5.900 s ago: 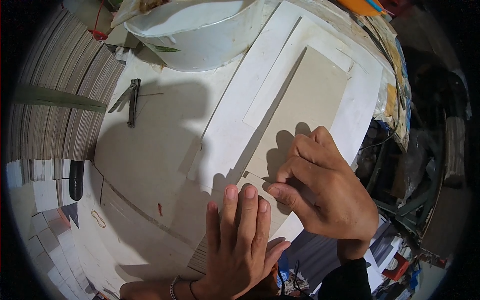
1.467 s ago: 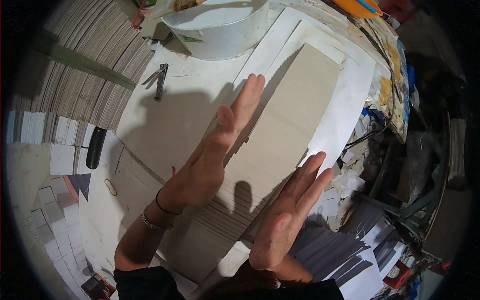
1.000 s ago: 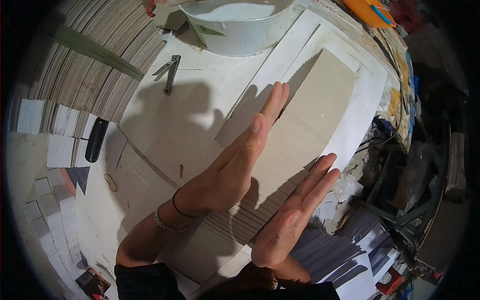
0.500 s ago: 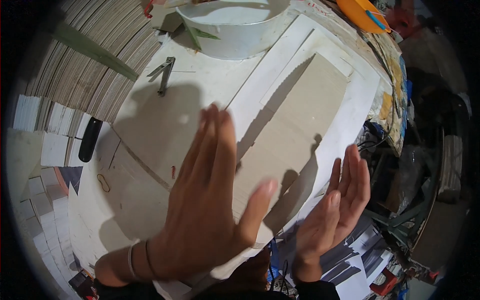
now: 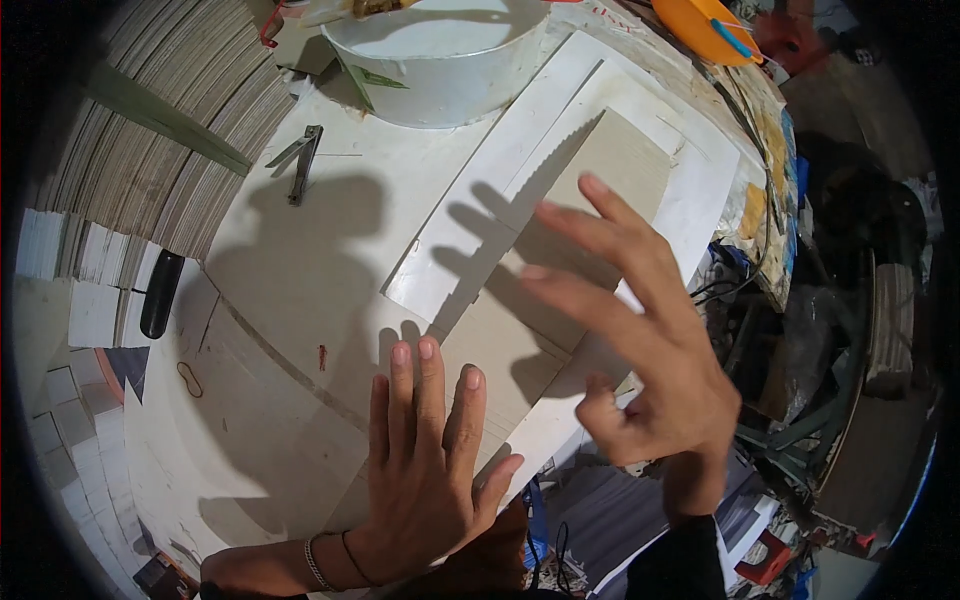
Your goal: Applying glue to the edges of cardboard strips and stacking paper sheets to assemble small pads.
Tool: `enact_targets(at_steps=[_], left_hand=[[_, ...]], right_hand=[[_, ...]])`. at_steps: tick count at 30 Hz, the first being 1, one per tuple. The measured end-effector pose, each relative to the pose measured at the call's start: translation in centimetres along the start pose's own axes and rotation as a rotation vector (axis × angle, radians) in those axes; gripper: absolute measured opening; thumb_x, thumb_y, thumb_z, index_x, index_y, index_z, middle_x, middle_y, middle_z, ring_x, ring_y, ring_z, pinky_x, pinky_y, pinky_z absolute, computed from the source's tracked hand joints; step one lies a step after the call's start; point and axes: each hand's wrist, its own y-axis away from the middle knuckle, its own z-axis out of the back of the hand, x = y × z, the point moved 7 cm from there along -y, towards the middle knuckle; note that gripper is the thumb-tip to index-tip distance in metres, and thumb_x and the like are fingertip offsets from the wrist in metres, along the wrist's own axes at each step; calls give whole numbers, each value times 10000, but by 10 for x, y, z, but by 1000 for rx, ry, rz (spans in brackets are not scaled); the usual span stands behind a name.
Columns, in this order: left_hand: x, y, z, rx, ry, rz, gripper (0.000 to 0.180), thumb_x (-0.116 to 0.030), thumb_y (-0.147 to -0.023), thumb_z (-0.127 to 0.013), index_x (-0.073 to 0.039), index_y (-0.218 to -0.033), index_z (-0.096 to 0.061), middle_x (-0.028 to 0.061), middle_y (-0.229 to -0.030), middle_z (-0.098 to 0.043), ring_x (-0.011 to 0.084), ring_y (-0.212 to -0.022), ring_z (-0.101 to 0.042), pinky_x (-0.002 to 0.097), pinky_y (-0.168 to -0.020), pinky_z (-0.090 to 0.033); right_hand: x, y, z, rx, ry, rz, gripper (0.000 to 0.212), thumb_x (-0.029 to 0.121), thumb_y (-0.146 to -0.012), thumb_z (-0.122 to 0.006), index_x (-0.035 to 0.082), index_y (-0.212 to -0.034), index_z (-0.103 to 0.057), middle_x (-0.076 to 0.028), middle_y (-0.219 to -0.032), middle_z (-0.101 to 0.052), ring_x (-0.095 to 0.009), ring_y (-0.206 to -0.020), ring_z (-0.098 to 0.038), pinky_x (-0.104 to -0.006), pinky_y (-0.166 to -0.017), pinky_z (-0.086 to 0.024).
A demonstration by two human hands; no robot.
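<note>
A long greyish-beige cardboard strip (image 5: pixel 632 150) lies slantwise over white sheets (image 5: pixel 440 262) on the pale worktable. My left hand (image 5: pixel 425 470) is at the strip's near end, palm down with fingers stretched out and slightly apart. Above the strip's right side, my right hand (image 5: pixel 655 330) has its fingers spread and a little bent, with nothing in it. Shadows of its fingers fall across the strip and the white sheets. Whether the right fingertips touch the cardboard is hard to see.
A white tub (image 5: pixel 440 85) stands at the back, with a nail clipper (image 5: pixel 304 165) in front of it. Tall stacks of paper or board (image 5: pixel 190 70) line the left, beside a black handle (image 5: pixel 162 295). A rubber band (image 5: pixel 188 380) lies nearby. An orange bowl (image 5: pixel 695 28) is far right.
My left hand has drawn back toward me and lies lower. My right hand has swung up and leftward over the cardboard strip, its fingers now spread. The view has shifted slightly.
</note>
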Motion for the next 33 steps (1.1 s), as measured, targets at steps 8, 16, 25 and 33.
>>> enact_targets(at_steps=[8, 16, 25, 33], left_hand=[[1, -2, -4, 13, -15, 25, 846, -235, -896, -699, 136, -1536, -290, 464, -1576, -201, 658, -1470, -201, 697, -1164, -254], [1, 1, -4, 8, 7, 39, 843, -242, -897, -702, 99, -1552, -296, 460, -1587, -192, 646, -1480, -203, 697, -1157, -268], [2, 0, -7, 3, 21, 34, 848, -232, -882, -718, 98, -1545, -304, 453, -1584, -207, 640, -1480, -211, 694, -1161, -266], [2, 0, -6, -11, 23, 29, 861, -229, -878, -724, 90, -1551, -291, 452, -1584, -205, 640, -1476, -220, 697, -1154, -275]], right_hand=[[-7, -23, -26, 510, 544, 49, 865, -110, -686, -737, 132, -1483, -504, -170, -1529, -431, -423, -1562, -191, -567, -1297, -242], [-2, -31, -31, 541, 588, 125, 714, -103, -722, -741, 119, -1384, -588, -144, -1392, -519, -398, -1543, -257, -528, -1313, -235], [1, -31, -34, 536, 603, 130, 604, -59, -777, -715, 134, -1345, -642, -157, -1343, -560, -411, -1520, -301, -528, -1302, -241], [7, -30, -41, 576, 493, 157, 478, 35, -855, -682, 152, -1319, -677, -167, -1331, -564, -407, -1504, -323, -526, -1294, -257]])
